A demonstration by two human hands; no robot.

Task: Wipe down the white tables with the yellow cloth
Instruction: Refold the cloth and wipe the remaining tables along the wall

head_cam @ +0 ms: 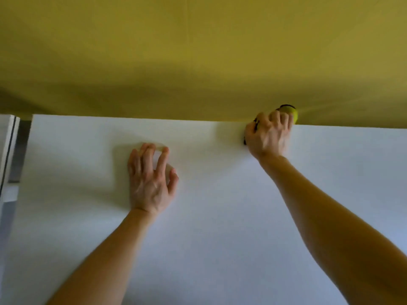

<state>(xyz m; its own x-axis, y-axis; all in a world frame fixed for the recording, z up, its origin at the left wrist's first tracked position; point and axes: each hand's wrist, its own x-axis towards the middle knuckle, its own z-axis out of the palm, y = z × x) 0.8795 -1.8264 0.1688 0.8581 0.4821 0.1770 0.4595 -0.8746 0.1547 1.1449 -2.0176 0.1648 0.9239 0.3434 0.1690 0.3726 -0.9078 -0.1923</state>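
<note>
The right hand (269, 135) is gripping the yellow cloth (291, 113) at the far edge of the white desk (220, 227), its fingers curling round it where the desk meets the yellow wall (198, 51). The left hand (152, 183) is resting on the desk left of its middle, with its fingers loosely spread.

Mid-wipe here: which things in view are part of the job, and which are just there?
Part of the job:
- yellow cloth, gripped by the right hand at the table's far edge
- white table
- left hand, resting on the table

Just there:
- yellow wall behind the table
- white unit at the left edge, too cropped to identify
</note>
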